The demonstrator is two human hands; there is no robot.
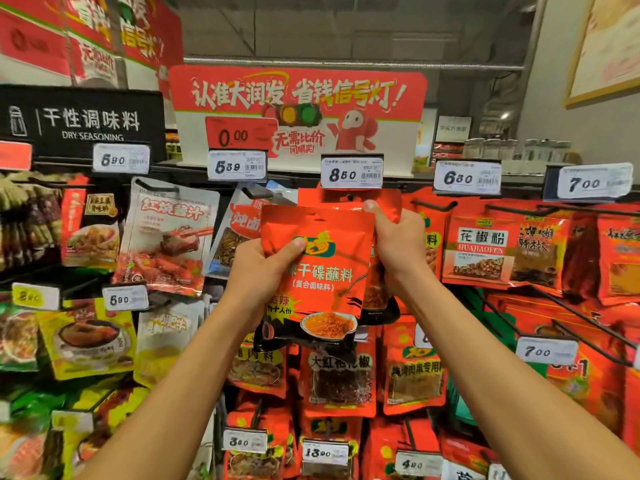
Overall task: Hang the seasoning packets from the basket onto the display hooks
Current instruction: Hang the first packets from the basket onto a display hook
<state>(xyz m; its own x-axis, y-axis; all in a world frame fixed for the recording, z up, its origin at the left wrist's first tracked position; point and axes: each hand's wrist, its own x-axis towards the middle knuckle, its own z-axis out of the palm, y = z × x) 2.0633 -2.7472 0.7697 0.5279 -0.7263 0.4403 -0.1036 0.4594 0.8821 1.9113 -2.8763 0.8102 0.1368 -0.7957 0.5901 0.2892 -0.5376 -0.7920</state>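
Observation:
A red seasoning packet (323,271) with white lettering and a bowl picture is held up in front of the top row of the display. My left hand (258,271) grips its left edge, thumb across the front. My right hand (398,242) grips the upper right corner, thumb pointing up. It seems to hold a second red packet (379,289) just behind the first. The packet's top edge sits just below the hook under the 8.50 price tag (351,173). The hook itself is hidden behind the tag and packets. The basket is out of view.
Hooks with hanging packets fill the wall: a grey-and-red packet (166,237) to the left, a red pepper-powder packet (479,249) to the right, more red packets (341,379) below. Black hook rods (568,306) stick out at right. A red promo sign (298,105) hangs above.

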